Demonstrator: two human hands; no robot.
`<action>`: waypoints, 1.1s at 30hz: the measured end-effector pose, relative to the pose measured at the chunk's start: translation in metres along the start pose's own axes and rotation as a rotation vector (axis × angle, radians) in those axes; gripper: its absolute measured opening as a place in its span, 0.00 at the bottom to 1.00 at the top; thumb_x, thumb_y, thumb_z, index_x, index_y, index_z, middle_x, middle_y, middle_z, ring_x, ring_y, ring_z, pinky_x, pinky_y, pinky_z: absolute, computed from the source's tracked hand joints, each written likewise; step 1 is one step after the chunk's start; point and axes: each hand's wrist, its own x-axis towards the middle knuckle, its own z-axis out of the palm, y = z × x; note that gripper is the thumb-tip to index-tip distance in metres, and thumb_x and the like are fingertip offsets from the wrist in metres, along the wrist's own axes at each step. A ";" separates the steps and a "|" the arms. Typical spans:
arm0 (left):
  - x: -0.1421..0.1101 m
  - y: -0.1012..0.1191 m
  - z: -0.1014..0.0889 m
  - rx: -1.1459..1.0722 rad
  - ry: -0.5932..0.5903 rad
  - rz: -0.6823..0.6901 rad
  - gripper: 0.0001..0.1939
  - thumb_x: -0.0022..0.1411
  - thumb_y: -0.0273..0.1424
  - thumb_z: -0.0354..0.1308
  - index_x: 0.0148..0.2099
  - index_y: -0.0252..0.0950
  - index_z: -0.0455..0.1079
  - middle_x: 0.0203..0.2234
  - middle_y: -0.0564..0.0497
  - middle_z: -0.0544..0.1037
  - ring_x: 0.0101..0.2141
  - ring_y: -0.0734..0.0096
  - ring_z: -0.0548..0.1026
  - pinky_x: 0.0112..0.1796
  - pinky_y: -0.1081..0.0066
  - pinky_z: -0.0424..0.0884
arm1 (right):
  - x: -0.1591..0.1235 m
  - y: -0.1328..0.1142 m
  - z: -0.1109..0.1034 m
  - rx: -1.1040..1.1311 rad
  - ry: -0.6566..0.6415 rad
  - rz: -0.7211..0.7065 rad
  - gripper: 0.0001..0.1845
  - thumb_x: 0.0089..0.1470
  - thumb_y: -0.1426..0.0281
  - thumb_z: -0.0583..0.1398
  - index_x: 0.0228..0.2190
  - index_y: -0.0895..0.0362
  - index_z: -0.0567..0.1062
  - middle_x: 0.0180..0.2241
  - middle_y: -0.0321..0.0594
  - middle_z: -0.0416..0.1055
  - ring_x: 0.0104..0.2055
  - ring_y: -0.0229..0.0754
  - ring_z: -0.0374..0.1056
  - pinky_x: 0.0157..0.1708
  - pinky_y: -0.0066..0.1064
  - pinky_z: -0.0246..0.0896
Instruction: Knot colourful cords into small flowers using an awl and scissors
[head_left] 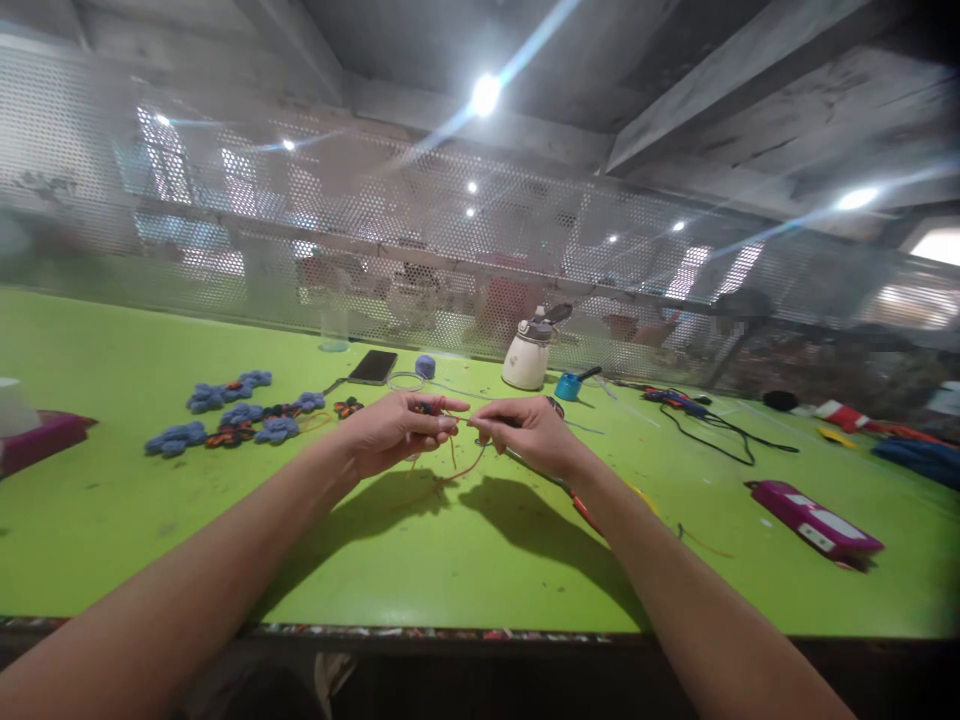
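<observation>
Left hand (397,432) pinched orange yarn (453,453); right hand (531,432) pinched it just beside. Yarn dangled over mid-counter (450,590). Blue crocheted flowers (241,413) lay left, white jug (525,360) far, purple box (814,520) right.

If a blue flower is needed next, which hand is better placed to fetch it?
Probably the left hand: the blue flowers lie on its side, nearer to it, though it is busy with orange yarn. The right hand would have to reach across.
</observation>
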 end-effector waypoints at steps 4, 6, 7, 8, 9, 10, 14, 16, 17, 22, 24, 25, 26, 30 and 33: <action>0.000 -0.002 0.001 0.020 -0.002 0.023 0.17 0.50 0.15 0.61 0.44 0.28 0.75 0.23 0.48 0.75 0.22 0.80 0.68 0.22 0.78 0.63 | 0.001 0.002 0.002 0.023 0.018 0.021 0.13 0.51 0.63 0.61 0.31 0.61 0.78 0.22 0.39 0.71 0.20 0.32 0.62 0.21 0.26 0.62; 0.001 -0.003 0.000 0.030 0.011 0.033 0.19 0.50 0.14 0.60 0.45 0.28 0.74 0.24 0.48 0.75 0.22 0.80 0.69 0.23 0.78 0.64 | 0.001 0.002 0.003 0.032 0.005 0.015 0.13 0.52 0.63 0.60 0.31 0.61 0.78 0.23 0.39 0.70 0.20 0.32 0.62 0.21 0.26 0.62; 0.001 -0.004 0.000 0.032 0.018 0.036 0.20 0.50 0.14 0.60 0.46 0.28 0.73 0.24 0.48 0.75 0.22 0.79 0.69 0.23 0.78 0.65 | 0.001 0.002 0.004 0.033 -0.006 0.012 0.13 0.52 0.63 0.60 0.31 0.61 0.78 0.23 0.39 0.70 0.20 0.32 0.62 0.21 0.26 0.62; 0.002 -0.004 0.000 0.031 0.023 0.040 0.21 0.50 0.13 0.59 0.47 0.28 0.73 0.24 0.48 0.75 0.22 0.79 0.70 0.23 0.79 0.65 | 0.001 0.001 0.004 0.030 -0.014 0.006 0.12 0.52 0.64 0.60 0.31 0.61 0.78 0.24 0.39 0.71 0.20 0.32 0.62 0.21 0.26 0.61; 0.003 -0.005 -0.001 0.029 0.027 0.044 0.21 0.50 0.13 0.59 0.48 0.27 0.72 0.23 0.48 0.75 0.22 0.79 0.70 0.23 0.79 0.65 | 0.000 0.001 0.004 0.025 -0.022 -0.002 0.11 0.52 0.65 0.60 0.31 0.61 0.78 0.24 0.39 0.71 0.20 0.32 0.62 0.21 0.26 0.61; 0.003 -0.005 -0.001 0.025 0.029 0.048 0.21 0.50 0.13 0.58 0.48 0.27 0.72 0.23 0.49 0.75 0.22 0.80 0.70 0.23 0.80 0.65 | 0.000 0.001 0.005 0.020 -0.031 -0.011 0.11 0.51 0.66 0.60 0.32 0.60 0.78 0.24 0.39 0.71 0.20 0.32 0.62 0.21 0.26 0.61; 0.005 -0.006 -0.002 -0.023 0.042 0.044 0.21 0.49 0.11 0.57 0.47 0.24 0.71 0.21 0.50 0.72 0.21 0.81 0.69 0.23 0.81 0.65 | 0.000 0.003 0.005 0.033 -0.043 -0.034 0.09 0.49 0.68 0.61 0.32 0.60 0.79 0.26 0.40 0.72 0.21 0.33 0.62 0.22 0.27 0.61; 0.004 -0.006 -0.002 -0.035 0.050 0.033 0.21 0.48 0.11 0.57 0.46 0.23 0.71 0.22 0.50 0.72 0.21 0.81 0.69 0.24 0.81 0.66 | 0.000 0.003 0.005 0.052 -0.044 -0.027 0.09 0.49 0.67 0.62 0.31 0.59 0.79 0.26 0.40 0.72 0.22 0.33 0.62 0.22 0.27 0.61; 0.004 -0.006 -0.001 -0.031 0.054 0.030 0.21 0.48 0.11 0.57 0.47 0.23 0.71 0.22 0.50 0.72 0.21 0.81 0.69 0.24 0.80 0.66 | 0.000 0.004 0.005 0.061 -0.045 -0.020 0.09 0.49 0.66 0.62 0.31 0.59 0.79 0.26 0.39 0.72 0.21 0.33 0.62 0.21 0.27 0.61; 0.002 -0.006 0.002 0.018 0.042 0.073 0.25 0.49 0.11 0.58 0.51 0.26 0.68 0.22 0.51 0.73 0.22 0.80 0.69 0.23 0.80 0.65 | 0.001 0.004 0.005 0.084 -0.032 0.025 0.12 0.50 0.64 0.62 0.30 0.61 0.78 0.24 0.39 0.71 0.19 0.31 0.60 0.20 0.26 0.59; 0.002 -0.007 0.002 0.031 0.027 0.085 0.25 0.50 0.13 0.58 0.52 0.27 0.67 0.23 0.50 0.73 0.23 0.79 0.70 0.25 0.79 0.65 | 0.001 0.003 0.005 0.082 -0.028 0.041 0.13 0.50 0.63 0.61 0.30 0.61 0.78 0.24 0.39 0.71 0.19 0.31 0.60 0.20 0.25 0.58; 0.002 -0.007 0.002 0.038 0.016 0.086 0.25 0.50 0.14 0.59 0.52 0.28 0.67 0.24 0.50 0.74 0.24 0.78 0.71 0.26 0.78 0.65 | 0.001 0.003 0.005 0.080 -0.029 0.045 0.13 0.50 0.64 0.61 0.30 0.61 0.78 0.23 0.38 0.71 0.19 0.30 0.60 0.20 0.25 0.58; 0.002 -0.007 0.002 0.048 0.007 0.088 0.24 0.50 0.15 0.59 0.52 0.28 0.68 0.25 0.49 0.74 0.25 0.77 0.72 0.26 0.77 0.65 | 0.001 0.003 0.005 0.079 -0.031 0.047 0.13 0.50 0.64 0.61 0.30 0.62 0.78 0.23 0.38 0.71 0.19 0.30 0.60 0.20 0.25 0.58; 0.001 -0.005 0.001 0.084 -0.007 0.144 0.22 0.48 0.17 0.61 0.48 0.28 0.71 0.31 0.47 0.76 0.30 0.73 0.74 0.29 0.76 0.65 | 0.001 0.003 0.004 0.135 -0.054 0.062 0.13 0.50 0.64 0.62 0.31 0.62 0.78 0.22 0.38 0.71 0.19 0.30 0.61 0.20 0.25 0.58; -0.001 -0.004 -0.001 0.052 -0.036 0.186 0.19 0.47 0.18 0.58 0.45 0.27 0.74 0.36 0.44 0.77 0.32 0.72 0.73 0.30 0.76 0.66 | 0.001 0.004 0.004 0.196 -0.064 0.087 0.13 0.50 0.63 0.62 0.30 0.62 0.78 0.24 0.39 0.72 0.18 0.30 0.61 0.19 0.24 0.57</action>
